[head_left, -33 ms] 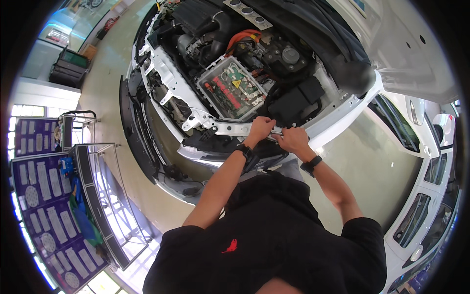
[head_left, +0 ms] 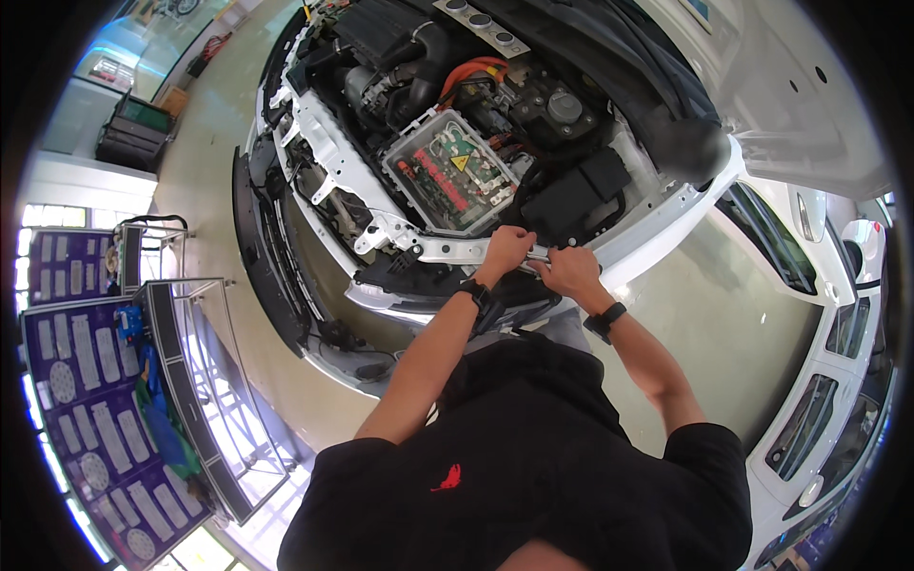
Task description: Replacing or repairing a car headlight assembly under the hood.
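Over the front corner of a car's open engine bay, both of my hands close together on a silver metal bar-shaped tool [head_left: 539, 253]. My left hand [head_left: 508, 249] has its fingers closed at one end of it. My right hand [head_left: 572, 274] is wrapped round the other end, with a small shiny round part showing above the fingers. The tool's exact kind is hidden by my grip. Just left of my hands runs the white front crossmember [head_left: 447, 249]. Beyond them lie a clear-lidded electronics box [head_left: 452, 171] with a yellow warning triangle and a black box-shaped cover [head_left: 579, 198].
Orange cables [head_left: 471, 70] and a black air hose [head_left: 430, 71] fill the bay's far side. The detached black bumper [head_left: 271, 257] curves along the left. A wheeled frame [head_left: 205, 381] stands farther left. White cars [head_left: 809, 428] are parked at right.
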`<action>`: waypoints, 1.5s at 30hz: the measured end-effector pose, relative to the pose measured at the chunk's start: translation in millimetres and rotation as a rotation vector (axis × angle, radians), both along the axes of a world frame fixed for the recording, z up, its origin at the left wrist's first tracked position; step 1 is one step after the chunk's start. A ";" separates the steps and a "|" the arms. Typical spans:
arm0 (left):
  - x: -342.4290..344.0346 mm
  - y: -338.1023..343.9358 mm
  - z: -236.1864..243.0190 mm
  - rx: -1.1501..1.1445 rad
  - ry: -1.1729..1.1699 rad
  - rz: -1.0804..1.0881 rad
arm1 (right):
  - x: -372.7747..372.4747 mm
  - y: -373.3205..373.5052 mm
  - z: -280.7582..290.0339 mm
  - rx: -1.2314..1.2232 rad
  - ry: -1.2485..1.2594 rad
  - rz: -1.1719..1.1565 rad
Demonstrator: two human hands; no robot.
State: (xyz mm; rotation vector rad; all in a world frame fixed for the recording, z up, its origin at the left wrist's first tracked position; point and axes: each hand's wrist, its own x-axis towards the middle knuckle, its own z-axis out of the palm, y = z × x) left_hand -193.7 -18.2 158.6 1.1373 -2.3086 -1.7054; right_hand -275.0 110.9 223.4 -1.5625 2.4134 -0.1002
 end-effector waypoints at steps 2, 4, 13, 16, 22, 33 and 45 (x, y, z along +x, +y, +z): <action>-0.3 -0.6 -2.3 -0.022 -0.012 -0.006 | 0.9 -1.6 2.2 0.046 0.010 -0.019; 0.5 -1.4 -3.4 -0.001 0.072 -0.008 | 2.0 -1.8 4.3 0.022 -0.007 -0.038; -0.3 -2.2 3.1 -0.097 0.005 -0.083 | 6.8 1.8 -5.2 -0.056 -0.032 -0.102; -0.2 -2.6 6.7 -0.065 -0.029 -0.104 | 12.9 3.4 -6.6 -0.047 0.004 -0.140; -1.4 -3.0 6.1 -0.056 -0.011 -0.100 | 11.8 4.4 -4.0 -0.048 0.003 -0.131; 0.4 0.2 2.9 -0.069 0.008 -0.084 | 9.4 6.1 -6.7 -0.064 -0.035 -0.118; -9.8 3.6 1.9 -0.094 0.034 -0.068 | -8.0 9.8 -18.2 -0.045 -0.079 -0.076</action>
